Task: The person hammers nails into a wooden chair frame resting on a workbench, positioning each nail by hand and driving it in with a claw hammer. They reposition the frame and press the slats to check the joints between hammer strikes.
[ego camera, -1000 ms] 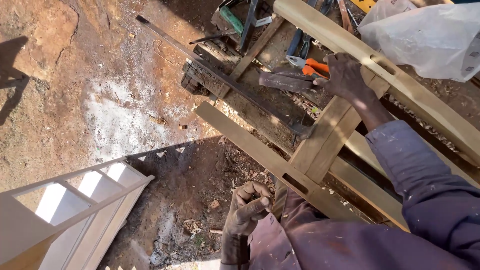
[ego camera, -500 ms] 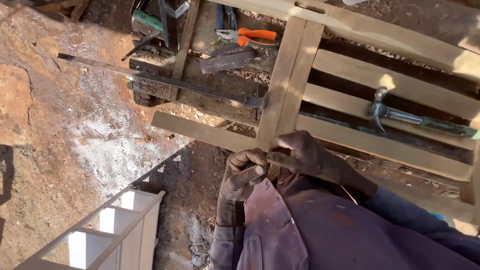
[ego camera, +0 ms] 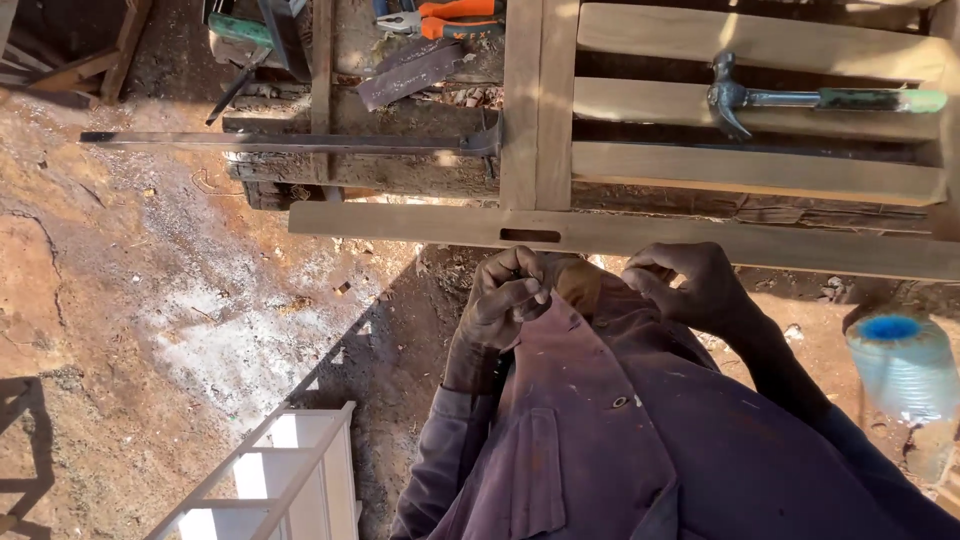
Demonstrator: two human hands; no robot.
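Pinching the purple work shirt [ego camera: 600, 420] at its front edge, the left hand [ego camera: 505, 295] has its fingers curled closed on the cloth, close under the long wooden rail [ego camera: 420, 222] of the slatted frame [ego camera: 760, 165]. The right hand [ego camera: 690, 285] is just beside it, fingers bent and closed on the shirt collar, near the lower edge of the same rail. Both hands are close to each other but not touching. A hammer [ego camera: 800, 100] lies on the slats, well apart from the hands, and orange pliers [ego camera: 455, 18] lie at the top edge. A long metal bar [ego camera: 280, 143] reaches left over the bare ground [ego camera: 150, 300], where much open room is. A white frame [ego camera: 290, 470] stands lower left, and a plastic bottle [ego camera: 905, 365] stands right.
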